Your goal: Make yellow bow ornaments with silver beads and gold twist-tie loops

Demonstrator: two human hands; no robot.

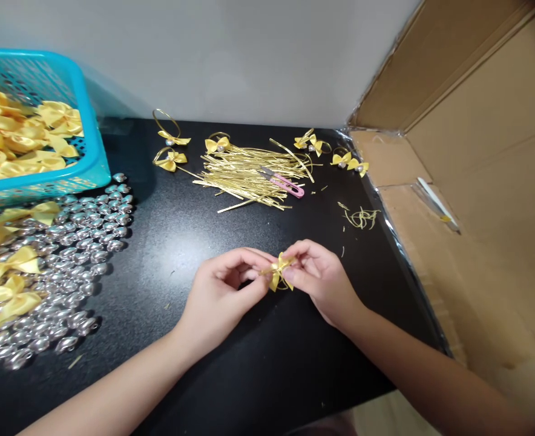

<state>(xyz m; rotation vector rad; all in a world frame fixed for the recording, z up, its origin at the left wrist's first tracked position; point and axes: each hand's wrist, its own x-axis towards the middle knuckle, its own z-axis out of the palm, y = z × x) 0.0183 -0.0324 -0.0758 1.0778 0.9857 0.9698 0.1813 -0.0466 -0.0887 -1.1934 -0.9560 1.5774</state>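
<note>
Over the black table, my left hand and my right hand meet and pinch a small yellow ribbon bow between their fingertips. A thin gold wire loops under the bow. Both hands have their fingers curled closed on it. Behind them lies a heap of gold twist wires with small pink-handled scissors on top.
A turquoise basket of yellow bows stands at the far left. Silver beads and loose bows spread below it. Finished bows with wire loops lie along the back. Wire scraps sit near an open cardboard box on the right.
</note>
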